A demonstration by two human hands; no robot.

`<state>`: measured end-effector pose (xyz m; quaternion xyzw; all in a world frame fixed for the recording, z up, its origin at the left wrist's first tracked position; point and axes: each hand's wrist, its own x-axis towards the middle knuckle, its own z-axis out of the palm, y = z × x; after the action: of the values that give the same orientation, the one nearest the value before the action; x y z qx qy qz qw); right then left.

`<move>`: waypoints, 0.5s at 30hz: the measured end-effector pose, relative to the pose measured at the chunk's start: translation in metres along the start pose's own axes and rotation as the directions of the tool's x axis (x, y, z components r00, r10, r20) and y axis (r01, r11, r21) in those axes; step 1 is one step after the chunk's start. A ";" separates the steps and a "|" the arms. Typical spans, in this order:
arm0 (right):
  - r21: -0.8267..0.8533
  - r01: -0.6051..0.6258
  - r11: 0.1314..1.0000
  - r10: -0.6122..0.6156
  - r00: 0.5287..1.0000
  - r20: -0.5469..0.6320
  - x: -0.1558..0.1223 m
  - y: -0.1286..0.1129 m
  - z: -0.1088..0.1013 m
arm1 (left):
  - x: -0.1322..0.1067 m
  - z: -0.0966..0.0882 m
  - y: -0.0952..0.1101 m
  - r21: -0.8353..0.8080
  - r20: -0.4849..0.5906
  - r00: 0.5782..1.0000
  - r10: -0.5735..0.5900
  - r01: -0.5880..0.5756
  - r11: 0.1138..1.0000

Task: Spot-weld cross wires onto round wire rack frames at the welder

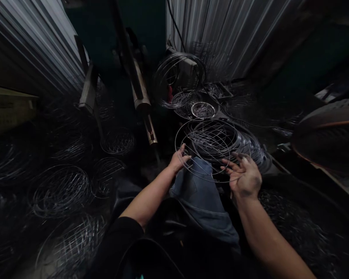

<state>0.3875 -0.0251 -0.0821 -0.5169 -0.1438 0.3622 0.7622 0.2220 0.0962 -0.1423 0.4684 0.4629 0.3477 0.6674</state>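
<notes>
Thin metal wire hoops [175, 136] stretch between my hands above my knee. My left hand [178, 159] pinches their near left rim between thumb and fingers. On the right side, my right hand [246, 179] has its fingers spread beside the hoops, and the wire crosses in front of them; firm contact is hard to make out. Behind and below lies a stack of wire rings [250, 147], its front partly covered by the hoops and the right hand. A small round dish [203, 117] of bright metal pieces sits just beyond.
A coil of wire [159, 83] hangs at the back near a machine with a metal cylinder [141, 101]. Round wire grids [59, 190] lie on the floor at left. A large basket-like fan guard [331, 135] stands at right, above scattered metal scraps [299, 228].
</notes>
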 end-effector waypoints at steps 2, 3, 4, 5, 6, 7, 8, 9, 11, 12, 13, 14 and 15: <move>-0.011 -0.056 0.998 0.056 0.997 0.049 -0.007 -0.002 0.000 | -0.017 -0.021 0.002 0.011 -0.004 0.999 0.043 -0.043 0.999; -0.016 -0.108 0.994 0.109 0.991 0.077 -0.010 -0.003 0.001 | -0.027 -0.033 0.004 0.026 -0.008 0.997 0.072 -0.072 0.997; -0.024 -0.178 0.984 0.179 0.978 0.109 -0.013 -0.003 0.001 | -0.039 -0.044 0.005 0.050 -0.015 0.994 0.113 -0.112 0.992; -0.038 -0.262 0.964 0.264 0.953 0.148 -0.015 -0.002 0.002 | -0.052 -0.055 0.006 0.082 -0.024 0.985 0.169 -0.166 0.983; -0.065 -0.354 0.933 0.359 0.913 0.192 -0.017 0.000 0.003 | -0.066 -0.065 0.008 0.119 -0.036 0.970 0.240 -0.235 0.965; -0.104 -0.445 0.889 0.457 0.858 0.233 -0.020 0.003 0.004 | -0.079 -0.075 0.011 0.154 -0.053 0.946 0.318 -0.307 0.939; -0.153 -0.532 0.833 0.553 0.790 0.266 -0.022 0.007 0.006 | -0.092 -0.084 0.013 0.186 -0.072 0.919 0.387 -0.369 0.911; -0.206 -0.608 0.767 0.641 0.710 0.291 -0.025 0.013 0.008 | -0.103 -0.092 0.015 0.211 -0.098 0.894 0.436 -0.410 0.887; -0.305 -0.716 0.628 0.776 0.543 0.321 -0.034 0.028 0.013 | -0.120 -0.108 0.020 0.235 -0.165 0.870 0.464 -0.422 0.875; -0.351 -0.747 0.565 0.821 0.465 0.331 -0.040 0.037 0.015 | -0.126 -0.116 0.022 0.235 -0.190 0.869 0.458 -0.412 0.880; -0.398 -0.761 0.512 0.853 0.398 0.336 -0.048 0.045 0.016 | -0.131 -0.123 0.024 0.224 -0.205 0.870 0.448 -0.404 0.887; -0.443 -0.762 0.472 0.876 0.347 0.336 -0.057 0.052 0.017 | -0.135 -0.130 0.025 0.204 -0.214 0.873 0.439 -0.399 0.894; -0.490 -0.751 0.443 0.891 0.311 0.330 -0.066 0.058 0.017 | -0.139 -0.136 0.026 0.186 -0.222 0.874 0.432 -0.397 0.899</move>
<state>0.3083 -0.0476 -0.1165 -0.4780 -0.1118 0.8106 0.3194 0.0473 0.0208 -0.0956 0.5517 0.4564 0.5087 0.4781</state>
